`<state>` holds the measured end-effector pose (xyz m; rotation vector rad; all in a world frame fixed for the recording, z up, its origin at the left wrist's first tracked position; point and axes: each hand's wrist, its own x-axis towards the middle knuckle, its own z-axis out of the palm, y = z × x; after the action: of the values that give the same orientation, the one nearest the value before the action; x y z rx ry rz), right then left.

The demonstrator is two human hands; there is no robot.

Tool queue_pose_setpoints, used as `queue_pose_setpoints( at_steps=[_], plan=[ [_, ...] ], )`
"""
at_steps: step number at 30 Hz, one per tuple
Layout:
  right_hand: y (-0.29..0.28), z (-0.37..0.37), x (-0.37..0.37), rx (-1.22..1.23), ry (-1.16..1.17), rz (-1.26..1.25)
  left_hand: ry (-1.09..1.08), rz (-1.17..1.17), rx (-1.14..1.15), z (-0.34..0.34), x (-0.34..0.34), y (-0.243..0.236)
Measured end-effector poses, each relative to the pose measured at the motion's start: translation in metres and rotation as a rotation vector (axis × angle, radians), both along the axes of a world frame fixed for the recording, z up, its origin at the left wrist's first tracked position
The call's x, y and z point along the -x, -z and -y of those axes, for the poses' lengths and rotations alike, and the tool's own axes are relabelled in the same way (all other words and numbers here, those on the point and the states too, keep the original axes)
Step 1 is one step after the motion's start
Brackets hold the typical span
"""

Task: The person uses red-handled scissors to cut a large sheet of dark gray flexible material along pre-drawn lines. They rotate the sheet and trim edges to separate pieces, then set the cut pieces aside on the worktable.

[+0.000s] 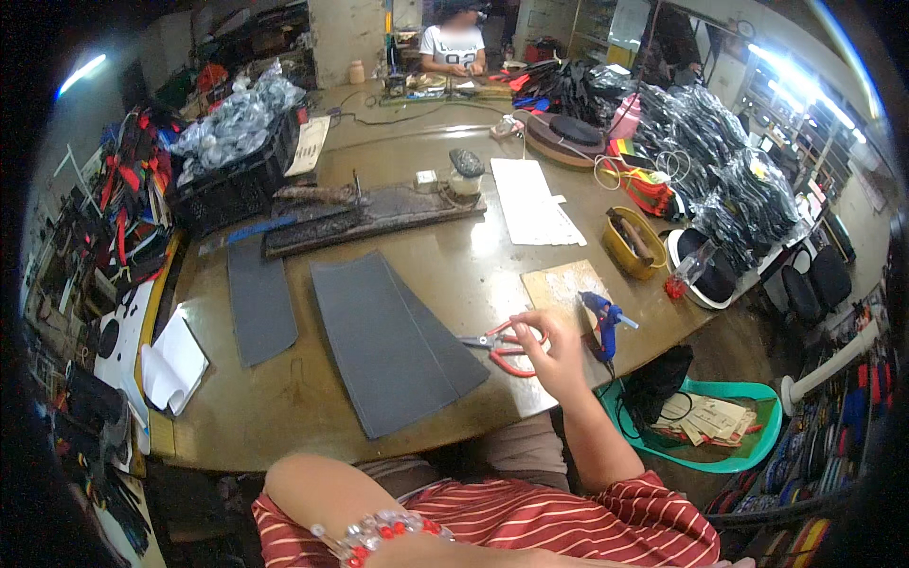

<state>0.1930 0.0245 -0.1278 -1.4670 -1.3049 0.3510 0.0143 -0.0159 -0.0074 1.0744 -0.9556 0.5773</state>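
My right hand (554, 355) is at the table's near side, its thumb and fingers closed on the upper handle of a pair of scissors (507, 362) with large red loop handles. Their short dark blades point left, toward the right edge of a large dark grey sheet (383, 346). This sheet lies flat and has a slanting line across it. A narrower grey piece (260, 308) lies to its left. My left arm, wearing a bracelet of clear and red beads (383, 535), is folded across my body, and its hand does not show within the lower edge.
Right of my hand, a blue glue gun (603, 322) lies by a tan board (559, 284). Beyond are a yellow tub (634, 251), white paper (535, 204) and a long dark board (379, 220). A green basin (748, 454) stands below the right edge. A person (453, 45) sits opposite.
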Motion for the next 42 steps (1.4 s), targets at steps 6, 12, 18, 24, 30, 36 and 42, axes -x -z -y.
queue_pose_setpoints(
  at_steps=[6,12,18,24,30,36,42],
  plan=[
    [0.024,0.006,-0.016,0.061,0.021,0.133,0.157,0.016,0.2,0.007,-0.005,0.012],
    [0.036,0.001,-0.026,0.258,0.016,0.187,-0.014,0.023,-0.049,-0.019,-0.004,0.033],
    [0.066,-0.01,-0.028,0.398,0.065,0.552,-0.262,-0.332,0.125,-0.039,0.041,0.066],
    [0.082,-0.016,-0.026,0.374,0.163,0.741,-1.863,-1.551,-0.354,-0.16,0.107,0.134],
    [0.082,-0.027,-0.031,0.381,0.095,0.801,-1.714,-1.433,0.21,-0.201,0.107,0.206],
    [0.095,-0.035,-0.045,0.461,0.121,0.412,-1.593,-1.168,-0.077,-0.192,0.07,0.22],
    [0.102,-0.034,-0.051,0.112,0.113,-0.304,-1.931,-1.084,-0.432,-0.178,0.051,0.22]
  ],
)
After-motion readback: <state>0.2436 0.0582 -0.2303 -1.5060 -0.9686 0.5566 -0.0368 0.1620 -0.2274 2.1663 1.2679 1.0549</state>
